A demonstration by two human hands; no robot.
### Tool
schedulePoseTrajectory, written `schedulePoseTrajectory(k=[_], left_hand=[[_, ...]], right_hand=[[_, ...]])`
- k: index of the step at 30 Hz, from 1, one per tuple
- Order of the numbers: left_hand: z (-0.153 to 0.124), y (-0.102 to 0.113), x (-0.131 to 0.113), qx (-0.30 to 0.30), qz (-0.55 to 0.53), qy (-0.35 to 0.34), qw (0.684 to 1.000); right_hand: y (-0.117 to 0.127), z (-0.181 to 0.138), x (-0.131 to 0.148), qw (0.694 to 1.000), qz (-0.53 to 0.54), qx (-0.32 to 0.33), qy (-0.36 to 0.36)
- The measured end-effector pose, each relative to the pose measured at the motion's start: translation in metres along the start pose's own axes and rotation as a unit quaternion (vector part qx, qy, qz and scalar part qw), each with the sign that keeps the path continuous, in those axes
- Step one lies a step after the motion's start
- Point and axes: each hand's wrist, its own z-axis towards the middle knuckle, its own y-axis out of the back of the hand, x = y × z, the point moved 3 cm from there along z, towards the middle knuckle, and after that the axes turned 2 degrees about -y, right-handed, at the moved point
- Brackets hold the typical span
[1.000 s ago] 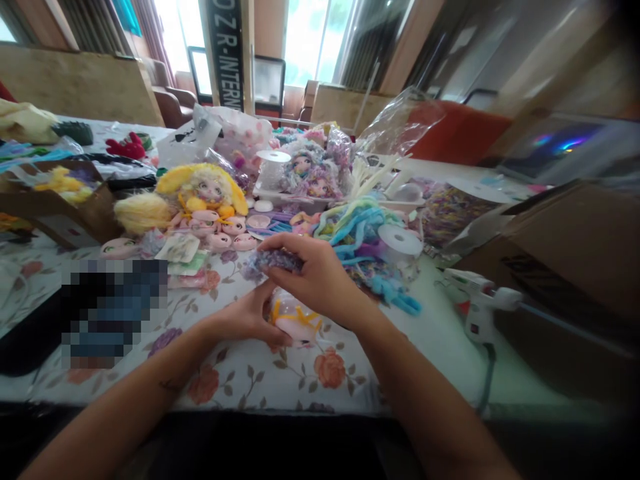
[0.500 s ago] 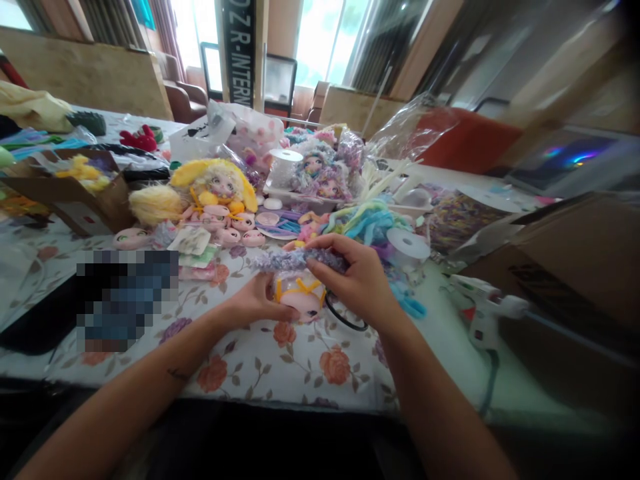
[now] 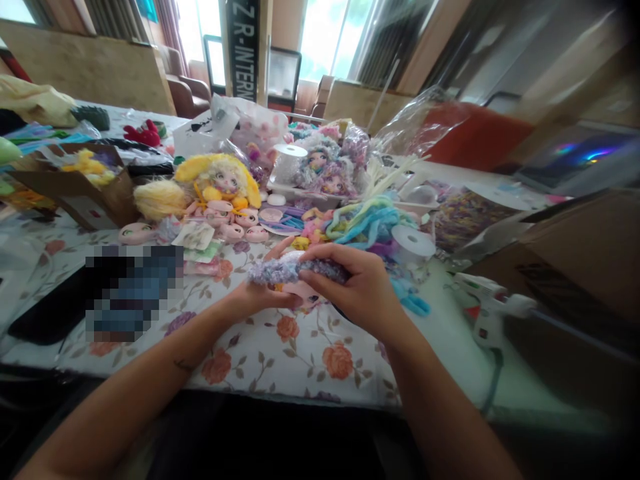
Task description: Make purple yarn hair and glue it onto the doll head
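My left hand (image 3: 260,293) is closed around a small pink doll head (image 3: 300,292), steadying it on the floral tablecloth (image 3: 280,353). My right hand (image 3: 360,290) pinches a fuzzy strip of lilac and blue yarn (image 3: 287,270) and lays it across the top of the doll head. Most of the head is hidden under the yarn and my fingers. Both hands touch each other over the head.
A yellow-haired doll (image 3: 217,181), loose pink doll faces (image 3: 235,230), a tangle of coloured yarn (image 3: 365,223) and a white spool (image 3: 413,243) lie just behind. A white glue gun (image 3: 487,310) sits at right beside a cardboard box (image 3: 585,267). A cardboard box (image 3: 75,190) stands at left.
My hands moved slightly away from me with the doll head. The yarn strip came down onto its top, and the yellow strands on the head are now covered.
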Motion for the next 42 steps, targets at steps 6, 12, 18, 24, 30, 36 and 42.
schedulePoseTrajectory(k=[6, 12, 18, 24, 30, 36, 42], left_hand=[[-0.001, 0.000, -0.005, 0.011, -0.044, -0.011, 0.999], [0.001, 0.001, -0.017, 0.003, -0.034, -0.054, 0.998], [-0.002, -0.001, -0.014, -0.005, -0.079, 0.002, 0.997], [-0.002, -0.002, -0.011, -0.013, -0.105, -0.007, 0.994], [-0.001, -0.002, -0.011, -0.012, -0.115, -0.013, 0.993], [-0.003, -0.003, -0.014, -0.008, -0.126, 0.006, 0.992], [-0.003, -0.003, -0.012, -0.006, -0.137, 0.010, 0.991]], right_hand=[[0.006, -0.003, -0.007, 0.999, 0.020, -0.012, -0.041], [0.003, -0.006, -0.011, 0.998, 0.032, -0.023, -0.040], [-0.001, -0.006, -0.012, 0.999, 0.018, -0.041, -0.008], [-0.002, -0.008, -0.013, 0.998, 0.002, -0.057, 0.019], [-0.006, -0.013, -0.014, 0.993, -0.025, -0.097, 0.060], [-0.009, -0.018, -0.016, 0.990, -0.054, -0.107, 0.070], [-0.012, -0.020, -0.018, 0.985, -0.079, -0.114, 0.102]])
